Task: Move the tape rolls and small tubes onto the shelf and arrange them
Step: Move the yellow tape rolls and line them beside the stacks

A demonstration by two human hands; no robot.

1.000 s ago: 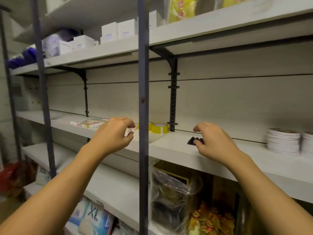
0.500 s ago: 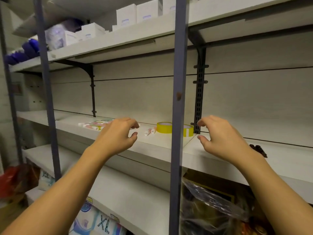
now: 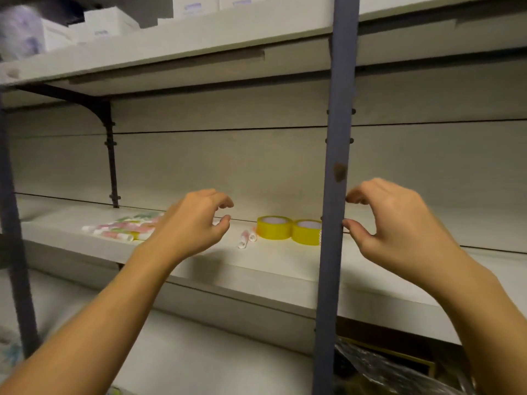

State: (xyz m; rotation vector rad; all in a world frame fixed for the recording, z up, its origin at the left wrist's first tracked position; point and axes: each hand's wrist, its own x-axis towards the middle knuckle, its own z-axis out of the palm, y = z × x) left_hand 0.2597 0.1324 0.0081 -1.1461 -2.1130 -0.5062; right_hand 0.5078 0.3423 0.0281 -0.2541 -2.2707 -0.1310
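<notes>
Right hand (image 3: 399, 223) beside tape rolls (image 3: 291, 230) (apart)

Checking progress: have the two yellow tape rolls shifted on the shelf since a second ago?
No. The yellow tape rolls stay by the back wall bracket; only the camera moved.

No text can be read here. The white boxes (image 3: 114, 22) on the top shelf carry small bluish marks, but they are too blurred to read. The right yellow tape roll (image 3: 307, 231) has tiny print on its side, also too small to read.
</notes>
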